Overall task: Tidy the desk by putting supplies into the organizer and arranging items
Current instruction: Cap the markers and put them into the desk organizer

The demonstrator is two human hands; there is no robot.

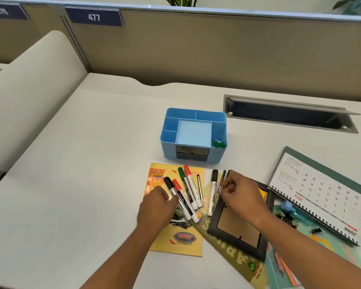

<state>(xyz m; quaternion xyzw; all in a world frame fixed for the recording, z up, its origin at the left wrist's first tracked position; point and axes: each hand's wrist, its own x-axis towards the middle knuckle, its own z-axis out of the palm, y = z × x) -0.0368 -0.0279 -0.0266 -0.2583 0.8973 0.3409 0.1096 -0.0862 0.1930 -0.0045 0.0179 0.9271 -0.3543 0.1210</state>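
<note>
A: Hands?

B: Left hand (156, 209) has its fingers curled on the barrel of the black-capped marker (169, 184), which lies on the yellow booklet (175, 240). Right hand (242, 197) pinches a thin black pen (222, 178) between thumb and fingers (probably a pen, that spot is blurry), over the top edge of the black picture frame (238, 234).

A: Organizer?

B: Blue organizer (193, 135) stands upright on the desk (92, 163), just behind the yellow booklet. Stowed markers (219, 144), two with green caps, stand in its front right compartment.

A: Loose stuff?

B: Fanned on the yellow booklet, touching each other: short red marker (178, 187), loose green marker (183, 182), long red marker (189, 182), then a slim pen (199, 188) just beside them. Second black marker (213, 188) lies on the olive booklet (227, 257), between the slim pen and the right hand.

A: Right side?

B: Desk calendar (319, 197) lies flat. Binder clips (290, 219) sit on a teal booklet (279, 268), between the frame and the calendar.
</note>
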